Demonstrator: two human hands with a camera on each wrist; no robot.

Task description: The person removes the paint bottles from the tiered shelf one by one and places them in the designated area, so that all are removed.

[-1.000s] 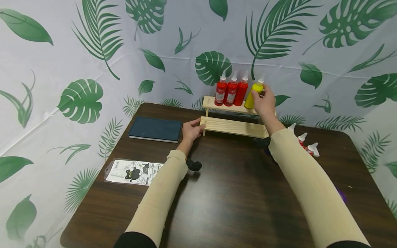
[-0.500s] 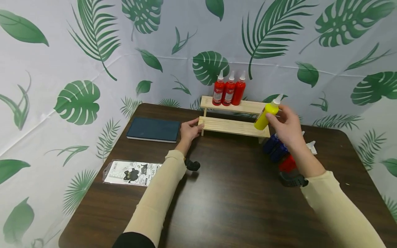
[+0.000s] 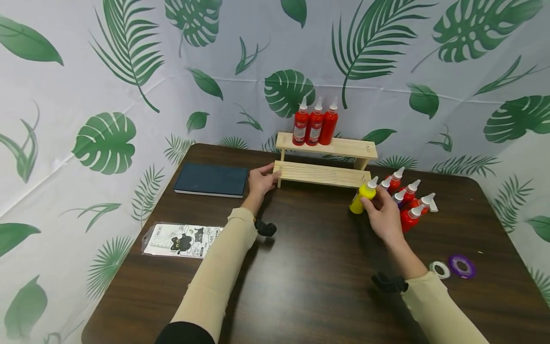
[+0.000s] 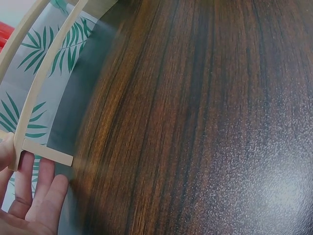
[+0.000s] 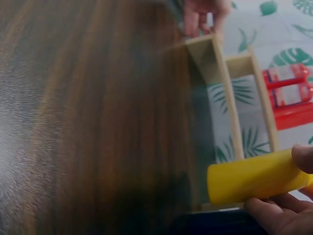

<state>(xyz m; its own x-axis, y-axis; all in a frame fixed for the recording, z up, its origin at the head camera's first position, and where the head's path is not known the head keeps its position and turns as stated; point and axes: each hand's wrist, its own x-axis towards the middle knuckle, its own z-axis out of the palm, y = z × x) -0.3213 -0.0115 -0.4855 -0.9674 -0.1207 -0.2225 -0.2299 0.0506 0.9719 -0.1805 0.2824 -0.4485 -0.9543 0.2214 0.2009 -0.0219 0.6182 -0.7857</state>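
Observation:
A two-tier wooden rack [image 3: 322,174] stands at the back of the dark table. My left hand [image 3: 261,183] grips the left end of its lower board; in the left wrist view the thumb lies over the board [image 4: 40,73] and the fingers are below. With my right hand [image 3: 384,216] I hold a yellow squeeze bottle [image 3: 362,198] with a white nozzle, tilted slightly, in front of the rack's right end. The right wrist view shows thumb and fingers round the yellow bottle [image 5: 249,177]. Three red bottles [image 3: 314,127] stand upright on the upper board's left half.
Several red and blue bottles [image 3: 410,220] stand right of my right hand. A purple tape roll [image 3: 462,266] and a white-green roll [image 3: 439,270] lie nearer the right edge. On the left are a dark blue notebook [image 3: 210,180] and a cat-printed packet [image 3: 182,239]. A leaf-patterned cloth hangs behind.
My right hand has lifted the yellow bottle off the upper board and brought it down and forward, in front of the rack's right end. My left hand keeps its grip on the rack.

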